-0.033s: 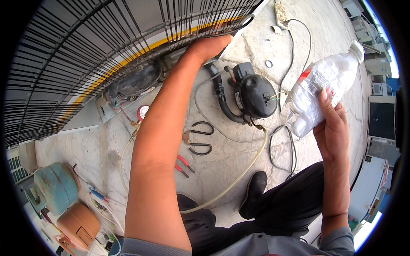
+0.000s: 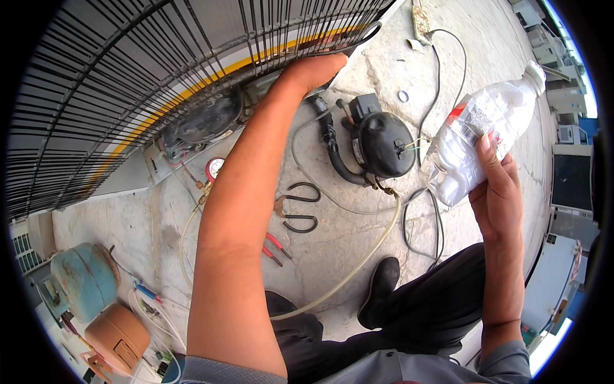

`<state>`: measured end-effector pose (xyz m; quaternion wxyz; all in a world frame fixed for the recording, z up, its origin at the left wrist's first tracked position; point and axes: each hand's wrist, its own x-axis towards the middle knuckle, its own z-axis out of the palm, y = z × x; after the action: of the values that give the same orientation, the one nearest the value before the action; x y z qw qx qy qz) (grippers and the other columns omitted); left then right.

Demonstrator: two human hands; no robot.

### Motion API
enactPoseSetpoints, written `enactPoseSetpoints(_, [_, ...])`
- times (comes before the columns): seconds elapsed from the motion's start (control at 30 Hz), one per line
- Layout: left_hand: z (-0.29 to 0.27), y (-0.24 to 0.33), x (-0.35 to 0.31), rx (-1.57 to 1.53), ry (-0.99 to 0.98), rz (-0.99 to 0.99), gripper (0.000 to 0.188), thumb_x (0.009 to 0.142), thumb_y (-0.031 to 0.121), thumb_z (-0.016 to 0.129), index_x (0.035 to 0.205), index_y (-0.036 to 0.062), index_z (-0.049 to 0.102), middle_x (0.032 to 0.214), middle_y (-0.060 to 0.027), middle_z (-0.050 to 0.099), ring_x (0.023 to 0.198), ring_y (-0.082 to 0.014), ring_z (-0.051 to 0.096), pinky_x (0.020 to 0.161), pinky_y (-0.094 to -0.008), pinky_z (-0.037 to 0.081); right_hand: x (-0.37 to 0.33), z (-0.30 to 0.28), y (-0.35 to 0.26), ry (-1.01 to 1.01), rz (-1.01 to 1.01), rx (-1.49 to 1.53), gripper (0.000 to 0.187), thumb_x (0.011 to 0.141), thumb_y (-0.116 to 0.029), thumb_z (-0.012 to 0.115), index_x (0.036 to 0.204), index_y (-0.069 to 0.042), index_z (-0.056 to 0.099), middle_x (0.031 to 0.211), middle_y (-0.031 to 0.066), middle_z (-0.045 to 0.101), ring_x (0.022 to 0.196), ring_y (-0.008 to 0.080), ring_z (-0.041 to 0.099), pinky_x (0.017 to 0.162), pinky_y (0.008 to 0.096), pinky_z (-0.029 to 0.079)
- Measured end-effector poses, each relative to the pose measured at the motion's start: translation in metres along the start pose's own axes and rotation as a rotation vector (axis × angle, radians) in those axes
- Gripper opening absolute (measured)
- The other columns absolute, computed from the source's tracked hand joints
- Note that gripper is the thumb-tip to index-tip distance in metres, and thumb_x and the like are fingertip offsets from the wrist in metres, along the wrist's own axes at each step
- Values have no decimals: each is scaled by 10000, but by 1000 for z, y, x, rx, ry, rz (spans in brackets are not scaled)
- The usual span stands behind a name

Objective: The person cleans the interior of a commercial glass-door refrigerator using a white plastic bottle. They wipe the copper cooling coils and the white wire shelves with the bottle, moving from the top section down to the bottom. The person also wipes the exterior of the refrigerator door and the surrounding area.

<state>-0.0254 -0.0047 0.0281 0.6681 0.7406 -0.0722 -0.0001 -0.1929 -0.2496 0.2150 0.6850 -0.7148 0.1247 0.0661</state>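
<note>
Holding bottle [image 2: 489, 118] w/ R grip [image 2: 495, 189] nr R edge of floor [image 2: 348, 240]; L grip [image 2: 313, 72] at grille [image 2: 137, 83] edge, can't tell if closed. Compressor [image 2: 385, 146], hose [image 2: 372, 262], pliers [image 2: 277, 244] btwn; L forearm [image 2: 235, 237] part-blocks gauge [image 2: 213, 168].

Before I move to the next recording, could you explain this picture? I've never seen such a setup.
No machine works here: these are a person's own bare hands, seen from above by a fisheye camera worn on the head, so straight edges bend. The right hand holds a clear plastic bottle. The left hand reaches to the edge of a black wire grille; its fingertips are hidden, so I can't tell what it grips. On the concrete floor are a black compressor and a pale hose. Further left, a red-rimmed gauge shows.
</note>
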Motion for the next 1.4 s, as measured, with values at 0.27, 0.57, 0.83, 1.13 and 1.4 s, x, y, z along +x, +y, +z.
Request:
enactPoseSetpoints(0.27, [2, 1, 5, 109, 81, 67, 313, 807, 245, 586, 1072, 134, 709, 940, -6, 675, 905, -150, 596, 825, -313, 474, 4, -8, -1, -71, 49, -3, 383, 1037, -269, 569, 1320, -16, 524, 1185, 81, 664, 1067, 152, 665, 949, 323, 534])
enactPoseSetpoints(0.57, [3, -7, 9, 188, 64, 28, 284, 815, 228, 551, 1042, 110, 676, 848, -36, 652, 824, -170, 585, 759, -343, 476, 1, -2, 0, -14, 14, 13, 408, 1024, -283, 595, 1308, 6, 552, 1165, 96, 679, 1031, 168, 679, 896, 323, 547])
enactPoseSetpoints(0.83, [4, -13, 13, 159, 57, 25, 238, 812, 202, 558, 992, 79, 655, 820, -28, 636, 799, -152, 560, 739, -345, 464, -1, -4, 0, -9, 0, 38, 405, 1020, -278, 603, 1304, 6, 554, 1166, 97, 681, 1034, 171, 682, 897, 328, 553])
enactPoseSetpoints(1.13, [3, -12, 11, 182, 76, 25, 252, 819, 205, 559, 1020, 80, 645, 869, -23, 632, 837, -164, 558, 779, -351, 462, -3, -4, -1, -1, -5, 40, 405, 1019, -280, 605, 1302, 6, 553, 1158, 97, 683, 1022, 165, 685, 884, 316, 556])
enactPoseSetpoints(1.4, [3, -11, 11, 136, 23, 20, 273, 833, 215, 550, 1061, 107, 654, 883, -11, 636, 850, -150, 553, 792, -345, 460, -5, -7, -3, 2, 2, 13, 408, 1016, -291, 612, 1287, 10, 562, 1142, 103, 687, 1007, 160, 688, 871, 307, 556])
